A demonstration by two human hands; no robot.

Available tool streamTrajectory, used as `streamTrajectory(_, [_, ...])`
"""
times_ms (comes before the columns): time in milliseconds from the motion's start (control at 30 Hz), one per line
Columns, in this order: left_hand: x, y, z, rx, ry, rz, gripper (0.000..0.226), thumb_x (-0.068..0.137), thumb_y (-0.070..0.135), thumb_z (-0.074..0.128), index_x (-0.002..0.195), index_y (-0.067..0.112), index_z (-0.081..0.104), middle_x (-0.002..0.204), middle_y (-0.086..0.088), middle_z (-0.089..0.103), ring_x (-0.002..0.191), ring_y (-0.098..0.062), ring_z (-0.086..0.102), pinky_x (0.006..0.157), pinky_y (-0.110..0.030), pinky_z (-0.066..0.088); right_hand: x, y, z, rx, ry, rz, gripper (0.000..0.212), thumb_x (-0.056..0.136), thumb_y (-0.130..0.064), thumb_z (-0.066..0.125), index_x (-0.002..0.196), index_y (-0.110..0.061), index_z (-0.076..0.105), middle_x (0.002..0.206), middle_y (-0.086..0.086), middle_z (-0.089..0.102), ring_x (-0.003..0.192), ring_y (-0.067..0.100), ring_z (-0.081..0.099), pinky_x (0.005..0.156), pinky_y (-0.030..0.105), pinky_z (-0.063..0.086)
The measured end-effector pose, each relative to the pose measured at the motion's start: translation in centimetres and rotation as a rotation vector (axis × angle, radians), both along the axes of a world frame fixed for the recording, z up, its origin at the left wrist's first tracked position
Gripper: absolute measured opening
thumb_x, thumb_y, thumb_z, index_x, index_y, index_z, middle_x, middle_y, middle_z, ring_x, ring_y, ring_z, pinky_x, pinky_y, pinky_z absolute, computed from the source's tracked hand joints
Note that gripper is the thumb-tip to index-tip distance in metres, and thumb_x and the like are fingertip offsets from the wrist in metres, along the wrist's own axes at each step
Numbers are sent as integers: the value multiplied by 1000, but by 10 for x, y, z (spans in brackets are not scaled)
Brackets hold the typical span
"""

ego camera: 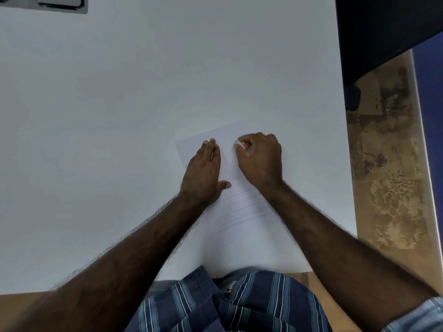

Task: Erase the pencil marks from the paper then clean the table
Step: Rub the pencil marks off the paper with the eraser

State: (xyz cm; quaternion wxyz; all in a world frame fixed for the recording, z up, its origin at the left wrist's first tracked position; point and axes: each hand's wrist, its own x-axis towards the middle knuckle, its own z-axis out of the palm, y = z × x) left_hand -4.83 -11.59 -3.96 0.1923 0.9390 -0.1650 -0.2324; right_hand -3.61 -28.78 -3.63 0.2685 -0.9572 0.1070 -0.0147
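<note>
Your left hand [203, 173] lies flat, fingers straight and together, pinning the paper [239, 226] to the table [96, 116]. Just right of it, your right hand [261, 159] pinches a small white eraser [240, 144] against the sheet's far part. Ease that hold and the sheet may crease. Wide open table lies left and far; the table's right edge is near.
</note>
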Motion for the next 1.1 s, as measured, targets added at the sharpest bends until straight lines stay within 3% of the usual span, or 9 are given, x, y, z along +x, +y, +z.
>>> streamTrajectory(200, [3, -1, 1, 8, 0, -15, 107, 92, 49, 71, 162, 2, 6, 172, -14, -3, 159, -30, 0, 127, -41, 13, -41, 6, -12, -30, 36, 81, 9, 97, -32, 72, 99, -25, 77, 96, -8, 74, 94, 22, 62, 85, 42, 49])
streamTrajectory(500, [-28, 44, -7, -55, -229, 121, 91, 90, 45, 75, 157, -1, 34, 166, -18, 27, 156, -33, 21, 125, -49, 26, -36, 1, -16, 0, 21, 8, 7, 98, -30, 71, 98, -25, 75, 95, -8, 73, 94, 22, 61, 88, 44, 48])
streamTrajectory(700, [-37, 78, -17, -6, -157, 4, 112, 85, 67, 66, 164, 10, 12, 173, -9, 0, 159, -24, -10, 129, -48, 4, -32, -3, -21, 9, -11, 14, 6, 96, -29, 71, 96, -25, 75, 94, -8, 73, 91, 23, 62, 86, 48, 51])
streamTrajectory(900, [-27, 78, -17, 15, -65, -32, 128, 77, 77, 67, 165, 16, -4, 170, -1, -22, 155, -19, -27, 128, -47, -7, -39, 5, -18, -31, -28, 62, 6, 96, -26, 71, 97, -23, 76, 93, -5, 72, 89, 26, 61, 82, 48, 50])
streamTrajectory(1100, [-24, 79, -17, 5, -37, -18, 130, 73, 81, 67, 165, 22, -4, 169, 2, -25, 154, -20, -29, 127, -43, -10, -66, 44, -19, -66, -28, 446, 15, 101, -28, 64, 106, -23, 77, 99, -3, 72, 92, 24, 60, 81, 40, 42])
